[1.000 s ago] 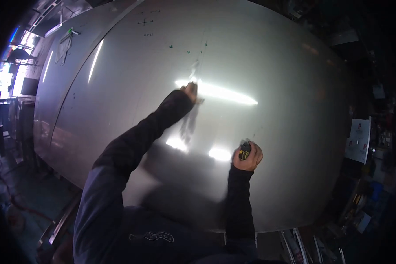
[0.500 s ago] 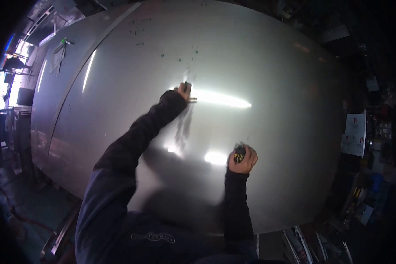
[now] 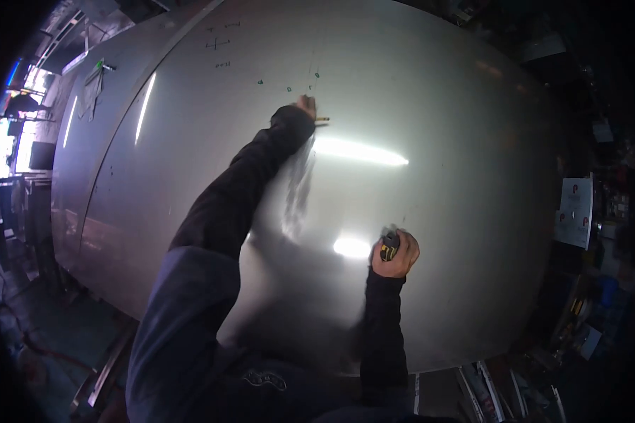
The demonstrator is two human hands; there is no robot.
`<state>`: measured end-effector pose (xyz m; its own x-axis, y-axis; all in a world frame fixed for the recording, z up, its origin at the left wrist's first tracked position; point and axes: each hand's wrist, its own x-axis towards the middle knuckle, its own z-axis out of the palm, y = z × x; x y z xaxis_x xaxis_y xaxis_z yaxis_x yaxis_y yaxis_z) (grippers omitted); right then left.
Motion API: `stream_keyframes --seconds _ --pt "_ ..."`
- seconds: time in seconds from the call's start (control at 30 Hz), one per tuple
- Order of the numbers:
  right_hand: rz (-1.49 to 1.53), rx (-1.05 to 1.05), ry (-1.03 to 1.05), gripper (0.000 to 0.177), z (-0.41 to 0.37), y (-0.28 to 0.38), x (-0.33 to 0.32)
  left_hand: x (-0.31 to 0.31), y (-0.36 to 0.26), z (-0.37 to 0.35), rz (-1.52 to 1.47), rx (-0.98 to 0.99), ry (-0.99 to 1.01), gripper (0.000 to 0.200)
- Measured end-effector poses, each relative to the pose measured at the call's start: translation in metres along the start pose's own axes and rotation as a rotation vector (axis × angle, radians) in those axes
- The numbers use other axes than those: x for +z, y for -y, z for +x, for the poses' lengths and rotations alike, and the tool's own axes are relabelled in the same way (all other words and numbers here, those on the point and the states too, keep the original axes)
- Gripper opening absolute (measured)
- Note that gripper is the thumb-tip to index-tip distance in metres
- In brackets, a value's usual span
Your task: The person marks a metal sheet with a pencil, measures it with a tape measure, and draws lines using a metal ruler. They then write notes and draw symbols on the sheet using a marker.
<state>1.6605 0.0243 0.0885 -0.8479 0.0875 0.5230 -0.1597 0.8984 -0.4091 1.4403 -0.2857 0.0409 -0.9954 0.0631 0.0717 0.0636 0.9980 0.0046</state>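
Note:
A large, shiny metal sheet (image 3: 466, 183) lies in front of me, with small handwritten marks (image 3: 217, 44) near its far side. My left hand (image 3: 306, 106) is stretched far over the sheet near several green marks, its fingers closed and partly hidden by the dark sleeve. A thin tan, pencil-like stick (image 3: 322, 119) juts out to the right of this hand. Nearer to me, my right hand (image 3: 400, 255) grips a black and yellow tape measure (image 3: 389, 247) against the sheet. No tape blade can be made out between the hands.
A narrow strip or seam (image 3: 116, 134) crosses the sheet on the left, with a cloth-like piece (image 3: 92, 92) beyond it. White labelled panels (image 3: 576, 211) stand off the right edge. Metal offcuts (image 3: 483, 395) lean below the near edge.
My left hand has slid farther away across the sheet, up toward the green marks, and the tan stick moved with it. My right hand stays on the tape measure in nearly the same place.

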Motion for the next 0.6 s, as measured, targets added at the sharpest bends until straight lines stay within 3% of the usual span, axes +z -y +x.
stream_keyframes --seconds 0.07,0.1,0.13,0.2,0.33,0.37,0.47,0.5,0.6 --pt "0.009 -0.013 -0.016 0.027 -0.001 -0.006 0.009 0.018 0.008 -0.025 -0.088 0.001 -0.061 0.031" --pt "0.010 -0.020 0.002 0.028 -0.003 -0.008 0.011 0.058 0.020 -0.018 -0.278 -0.171 0.068 0.035" --pt "0.015 -0.013 0.019 0.028 -0.002 -0.006 0.008 0.033 0.019 -0.021 -0.272 -0.178 0.086 0.035" --pt "-0.020 0.024 0.047 0.029 0.003 0.001 0.003 -0.014 0.008 -0.014 -0.060 0.107 0.093 0.045" --pt "0.003 -0.007 -0.002 0.030 -0.001 -0.003 0.008 -0.013 0.008 -0.023 -0.046 0.069 0.156 0.045" --pt "0.007 -0.016 -0.023 0.030 0.005 -0.007 0.015 0.010 0.014 -0.021 -0.092 0.078 0.127 0.042" --pt "-0.024 -0.008 0.023 0.029 -0.007 -0.004 0.010 -0.033 0.009 -0.004 -0.074 0.156 0.113 0.042" --pt "-0.027 0.000 0.024 0.028 -0.007 0.000 0.006 -0.003 0.005 0.023 -0.199 -0.054 0.200 0.042" --pt "-0.022 -0.021 -0.021 0.027 -0.003 -0.004 0.010 0.009 0.012 -0.008 -0.090 0.099 0.161 0.040"
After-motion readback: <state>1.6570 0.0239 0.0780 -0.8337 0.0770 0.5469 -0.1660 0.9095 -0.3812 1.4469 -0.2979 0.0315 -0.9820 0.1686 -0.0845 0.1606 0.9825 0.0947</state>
